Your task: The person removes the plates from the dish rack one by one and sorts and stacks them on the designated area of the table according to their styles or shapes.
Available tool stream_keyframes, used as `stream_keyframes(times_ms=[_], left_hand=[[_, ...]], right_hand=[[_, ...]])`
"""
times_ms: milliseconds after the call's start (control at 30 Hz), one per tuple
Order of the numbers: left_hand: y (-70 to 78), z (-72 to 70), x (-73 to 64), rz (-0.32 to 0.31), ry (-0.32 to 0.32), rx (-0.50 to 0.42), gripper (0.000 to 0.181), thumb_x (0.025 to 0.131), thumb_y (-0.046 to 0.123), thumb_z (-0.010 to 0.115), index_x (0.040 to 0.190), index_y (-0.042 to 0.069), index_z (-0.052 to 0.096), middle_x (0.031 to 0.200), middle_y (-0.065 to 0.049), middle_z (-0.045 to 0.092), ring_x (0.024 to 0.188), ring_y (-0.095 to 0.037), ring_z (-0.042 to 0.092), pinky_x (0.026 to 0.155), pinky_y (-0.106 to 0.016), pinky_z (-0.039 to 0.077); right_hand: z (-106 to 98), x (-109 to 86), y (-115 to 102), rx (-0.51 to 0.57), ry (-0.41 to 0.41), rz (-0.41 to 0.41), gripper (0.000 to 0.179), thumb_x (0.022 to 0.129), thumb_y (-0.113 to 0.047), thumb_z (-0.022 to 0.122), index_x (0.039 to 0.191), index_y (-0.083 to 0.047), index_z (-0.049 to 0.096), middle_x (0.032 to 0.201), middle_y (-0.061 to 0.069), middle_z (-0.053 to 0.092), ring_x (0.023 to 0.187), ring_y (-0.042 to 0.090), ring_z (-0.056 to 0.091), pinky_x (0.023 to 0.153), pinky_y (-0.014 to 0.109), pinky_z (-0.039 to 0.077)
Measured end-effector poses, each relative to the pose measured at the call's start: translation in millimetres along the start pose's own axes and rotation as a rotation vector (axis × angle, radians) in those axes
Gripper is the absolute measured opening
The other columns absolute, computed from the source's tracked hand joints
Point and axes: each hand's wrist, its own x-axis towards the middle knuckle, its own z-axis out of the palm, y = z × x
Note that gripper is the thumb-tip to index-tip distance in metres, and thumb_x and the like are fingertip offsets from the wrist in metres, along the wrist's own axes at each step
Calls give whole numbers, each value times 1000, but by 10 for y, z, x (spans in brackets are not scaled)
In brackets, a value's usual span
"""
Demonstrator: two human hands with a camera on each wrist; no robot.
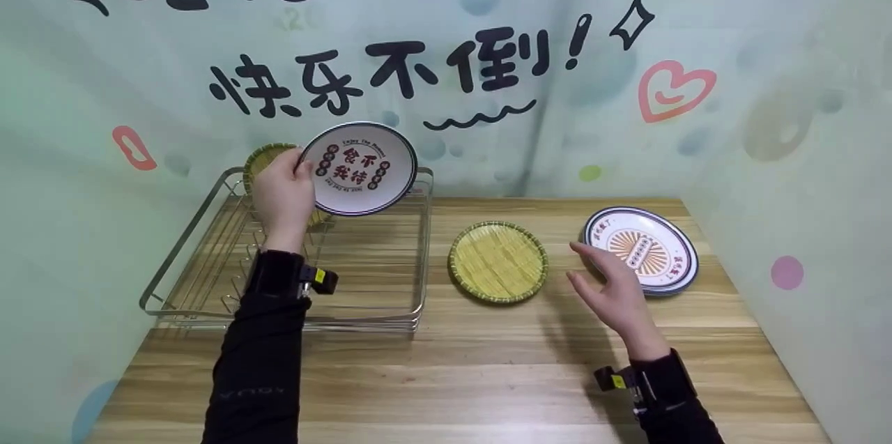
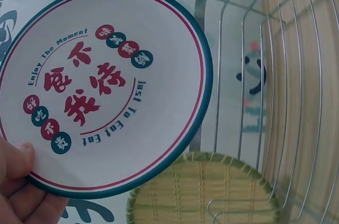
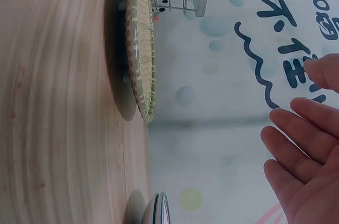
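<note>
My left hand [image 1: 283, 194] pinches the left edge of a white plate [image 1: 359, 169] with a dark blue rim and red lettering, holding it up over a wire dish rack [image 1: 422, 242]. In the left wrist view the thumb lies on the face of the plate [image 2: 159, 118] and fingers go behind it. A round woven tray [image 1: 259, 162] stands in the rack's left part, partly hidden by that hand. My right hand [image 1: 617, 291], fingers extended and holding nothing, hovers between a second woven tray [image 1: 498, 263] and plates [image 1: 669, 249] at the right; the top plate bears an orange sunburst.
The wooden table [image 1: 488, 388] runs up to a printed backdrop [image 1: 557, 151] with large dark characters, and side panels rise at left and right. The rack's raised metal rim [image 1: 188, 242] and thin upright wires surround the tray standing in it.
</note>
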Motion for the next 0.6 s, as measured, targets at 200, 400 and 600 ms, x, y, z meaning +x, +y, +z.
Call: stream_keyframes(times_ms=[200, 400, 600], left_hand=[[21, 75, -28, -83, -2, -103, 15, 93, 9, 68, 104, 1, 73, 102, -14, 74, 91, -28, 67, 82, -39, 51], [79, 141, -73, -164, -33, -134, 17, 94, 11, 66, 108, 3, 72, 101, -12, 73, 89, -27, 65, 77, -36, 48], [121, 227, -134, -163, -22, -173, 18, 92, 11, 69, 107, 3, 73, 95, -14, 73, 84, -28, 64, 76, -37, 47]], right_hand=[[55, 30, -46, 18, -12, 12, 49, 79, 4, 77, 126, 6, 62, 124, 18, 65, 114, 35, 59, 102, 12, 37], [95, 51, -69, 1, -7, -26, 47, 81, 1, 77, 126, 4, 63, 124, 17, 66, 114, 35, 59, 105, 21, 38], [129, 70, -84, -2, -11, -43, 48, 82, 0, 76, 127, 2, 63, 125, 16, 66, 115, 34, 60, 104, 28, 41]])
